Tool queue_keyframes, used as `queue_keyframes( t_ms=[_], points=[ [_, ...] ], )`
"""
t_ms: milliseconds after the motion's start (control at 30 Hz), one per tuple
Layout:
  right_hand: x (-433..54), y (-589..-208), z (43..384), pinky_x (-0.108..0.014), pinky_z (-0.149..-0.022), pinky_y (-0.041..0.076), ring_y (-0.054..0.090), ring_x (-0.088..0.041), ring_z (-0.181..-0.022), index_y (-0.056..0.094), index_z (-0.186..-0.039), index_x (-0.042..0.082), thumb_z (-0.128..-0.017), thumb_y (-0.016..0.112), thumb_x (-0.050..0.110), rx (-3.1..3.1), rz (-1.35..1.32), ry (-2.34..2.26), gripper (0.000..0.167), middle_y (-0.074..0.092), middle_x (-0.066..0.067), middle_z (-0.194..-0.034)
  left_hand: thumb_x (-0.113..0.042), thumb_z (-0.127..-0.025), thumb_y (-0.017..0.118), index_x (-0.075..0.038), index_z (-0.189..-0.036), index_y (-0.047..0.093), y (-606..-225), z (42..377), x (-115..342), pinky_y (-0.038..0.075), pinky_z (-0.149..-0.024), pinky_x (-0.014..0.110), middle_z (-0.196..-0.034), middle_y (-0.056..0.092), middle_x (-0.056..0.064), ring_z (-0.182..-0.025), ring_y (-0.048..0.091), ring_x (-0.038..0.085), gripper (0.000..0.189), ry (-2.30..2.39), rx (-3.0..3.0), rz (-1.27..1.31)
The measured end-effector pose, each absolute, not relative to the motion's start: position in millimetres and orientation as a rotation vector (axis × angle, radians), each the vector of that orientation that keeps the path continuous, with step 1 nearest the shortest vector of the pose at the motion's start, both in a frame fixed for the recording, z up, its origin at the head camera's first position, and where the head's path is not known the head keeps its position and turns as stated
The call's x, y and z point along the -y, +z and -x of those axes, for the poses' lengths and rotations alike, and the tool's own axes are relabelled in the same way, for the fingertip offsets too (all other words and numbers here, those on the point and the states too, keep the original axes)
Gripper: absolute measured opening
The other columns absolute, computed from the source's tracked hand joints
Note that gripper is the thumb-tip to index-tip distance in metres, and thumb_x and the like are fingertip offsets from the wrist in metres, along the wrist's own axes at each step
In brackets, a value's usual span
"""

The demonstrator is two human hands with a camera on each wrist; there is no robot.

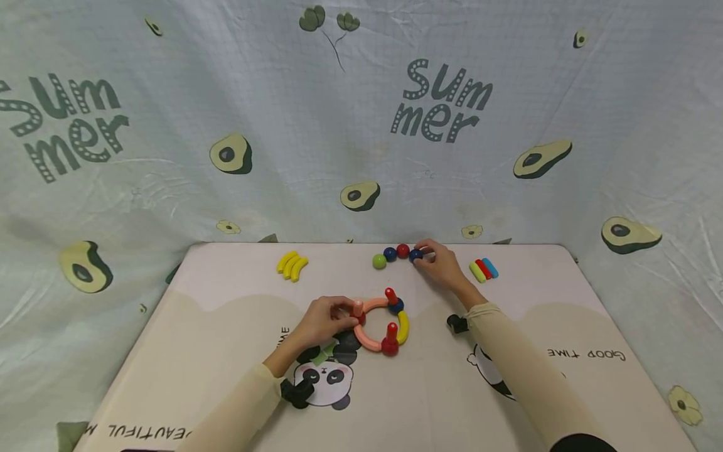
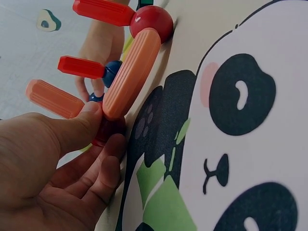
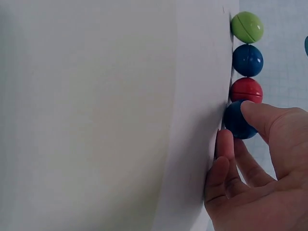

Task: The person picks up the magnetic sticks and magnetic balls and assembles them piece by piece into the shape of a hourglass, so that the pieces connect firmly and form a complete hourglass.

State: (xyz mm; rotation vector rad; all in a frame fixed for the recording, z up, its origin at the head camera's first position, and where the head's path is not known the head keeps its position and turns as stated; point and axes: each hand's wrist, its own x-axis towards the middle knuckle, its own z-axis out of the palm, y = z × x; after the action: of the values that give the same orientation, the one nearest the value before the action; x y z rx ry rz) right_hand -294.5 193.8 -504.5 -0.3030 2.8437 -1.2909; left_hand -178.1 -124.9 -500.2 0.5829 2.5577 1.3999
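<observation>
On the table a ring of curved salmon rods [image 1: 367, 339], a yellow curved rod [image 1: 403, 326] and balls stands in front of me. Two red rods [image 1: 392, 333] and a salmon rod [image 2: 55, 98] rise from its balls. At the ring's left side, my left hand [image 1: 324, 322] grips the red ball [image 2: 113, 131], its thumb on top and fingers beneath. My right hand [image 1: 440, 266] pinches a blue ball [image 3: 238, 120] between thumb and fingers, at the right end of a row with a red ball [image 3: 246, 90], another blue ball [image 3: 248, 60] and a green ball [image 3: 247, 27].
Yellow curved rods [image 1: 292, 267] lie together at the back left. Short green, red and blue rods [image 1: 484, 269] lie side by side at the back right. A printed cloth [image 1: 305, 113] hangs behind the table's far edge.
</observation>
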Motion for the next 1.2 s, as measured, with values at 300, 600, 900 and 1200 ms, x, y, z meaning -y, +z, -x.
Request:
queue_keyframes(
  t_ms=[300, 600, 900, 1200],
  points=[
    [-195.1, -506.1, 293.9, -0.05, -0.098, 0.052, 0.062, -0.037, -0.107, 0.059, -0.131, 0.013, -0.099, 0.069, 0.016, -2.839, 0.263, -1.284, 0.033, 0.063, -0.019, -0.135, -0.014, -0.092, 0.078, -0.004, -0.12, 0.072, -501.3, 179.1, 125.1, 0.049, -0.065, 0.022, -0.104, 0.072, 0.006, -0.078, 0.06, 0.014, 0.029, 1.402, -2.55, -0.595],
    [-200.9, -490.8, 278.8, -0.042, -0.086, 0.057, 0.065, -0.03, -0.098, 0.06, -0.129, 0.014, -0.097, 0.073, 0.016, -2.846, 0.394, -1.284, 0.034, 0.066, -0.014, -0.131, -0.015, -0.092, 0.078, -0.005, -0.12, 0.073, -502.3, 179.1, 124.7, 0.05, -0.067, 0.022, -0.103, 0.072, 0.004, -0.079, 0.06, 0.013, 0.03, 1.391, -2.552, -0.587],
    [-202.7, -460.6, 245.9, -0.031, -0.078, 0.057, 0.066, -0.024, -0.091, 0.062, -0.125, 0.014, -0.095, 0.076, 0.017, -2.796, 0.59, -1.362, 0.033, 0.067, -0.01, -0.123, -0.014, -0.092, 0.079, -0.005, -0.12, 0.073, -501.2, 180.1, 125.2, 0.05, -0.066, 0.022, -0.103, 0.072, 0.004, -0.078, 0.06, 0.014, 0.03, 1.394, -2.552, -0.574],
    [-200.1, -447.8, 213.2, -0.029, -0.077, 0.058, 0.066, -0.023, -0.091, 0.063, -0.127, 0.016, -0.094, 0.077, 0.021, -2.621, 0.629, -1.501, 0.036, 0.066, -0.006, -0.124, -0.013, -0.092, 0.078, -0.005, -0.12, 0.073, -499.8, 182.2, 122.2, 0.05, -0.065, 0.022, -0.104, 0.072, 0.005, -0.078, 0.06, 0.013, 0.03, 1.394, -2.547, -0.55]
  ],
)
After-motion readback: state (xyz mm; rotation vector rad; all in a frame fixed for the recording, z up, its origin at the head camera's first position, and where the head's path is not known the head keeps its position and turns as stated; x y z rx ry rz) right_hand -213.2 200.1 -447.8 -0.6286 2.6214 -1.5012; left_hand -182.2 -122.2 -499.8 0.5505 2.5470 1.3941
